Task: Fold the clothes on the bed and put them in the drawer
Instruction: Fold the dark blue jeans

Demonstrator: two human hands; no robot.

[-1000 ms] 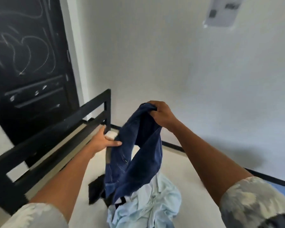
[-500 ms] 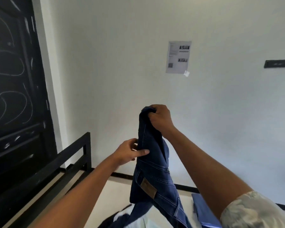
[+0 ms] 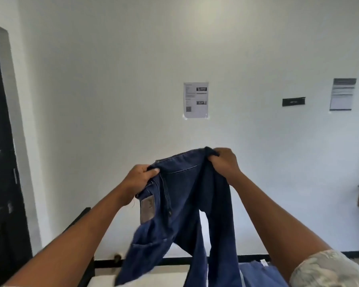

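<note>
Most of my feed is white wall point(image 3: 112, 79) with a taped paper sheet point(image 3: 195, 100) on it. Way off left of that sheet I get the black door point(image 3: 0, 162). The jeans point(image 3: 180, 204) hang in the air straight below the sheet, waistband up, legs dangling down to the bed point(image 3: 170, 275). The left hand point(image 3: 140, 179), below-left of the sheet, has its fingers curled round one waistband end. The right hand point(image 3: 224, 162), below-right, bunches the other end. The brown patch point(image 3: 147, 208) sits below-left of the sheet too.

Black-framed bed point(image 3: 79, 221), white mattress point(image 3: 170, 276), blue garment point(image 3: 257, 274) lying on its right side
</note>
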